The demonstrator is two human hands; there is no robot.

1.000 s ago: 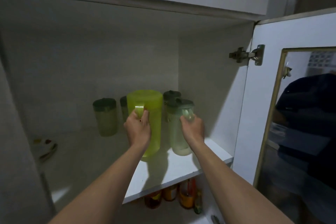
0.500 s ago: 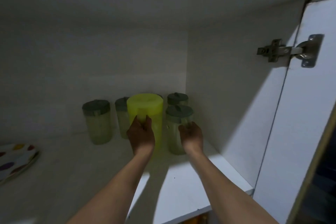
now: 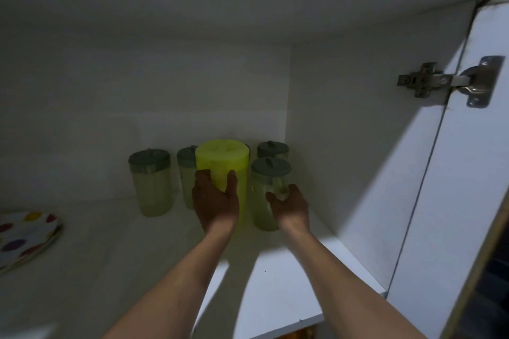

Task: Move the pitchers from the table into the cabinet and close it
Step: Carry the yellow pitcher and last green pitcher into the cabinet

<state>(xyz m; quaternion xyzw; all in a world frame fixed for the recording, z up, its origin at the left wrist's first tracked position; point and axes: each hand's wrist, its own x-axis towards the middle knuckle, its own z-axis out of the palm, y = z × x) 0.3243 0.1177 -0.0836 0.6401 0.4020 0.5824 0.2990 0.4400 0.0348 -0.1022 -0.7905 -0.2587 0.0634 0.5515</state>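
A bright yellow pitcher (image 3: 221, 158) stands upright on the white cabinet shelf (image 3: 275, 297), deep inside. My left hand (image 3: 216, 202) wraps its near side, thumb and fingers on either side of it. Right beside it stands a clear pitcher with a grey-green lid (image 3: 271, 170). My right hand (image 3: 289, 205) is curled on that pitcher's handle. Three more clear lidded pitchers stand behind and to the left: one at the far left (image 3: 150, 181), one partly hidden behind the yellow one (image 3: 186, 165), one at the back right (image 3: 272, 149).
The cabinet door (image 3: 468, 201) hangs open on the right, held by a metal hinge (image 3: 446, 82). A polka-dot plate (image 3: 24, 237) lies at the shelf's left edge. The cabinet's right wall is close to the clear pitcher.
Both hands have pushed the yellow and the clear pitcher deeper onto the shelf, next to the others. The view has moved closer and upward into the cabinet.
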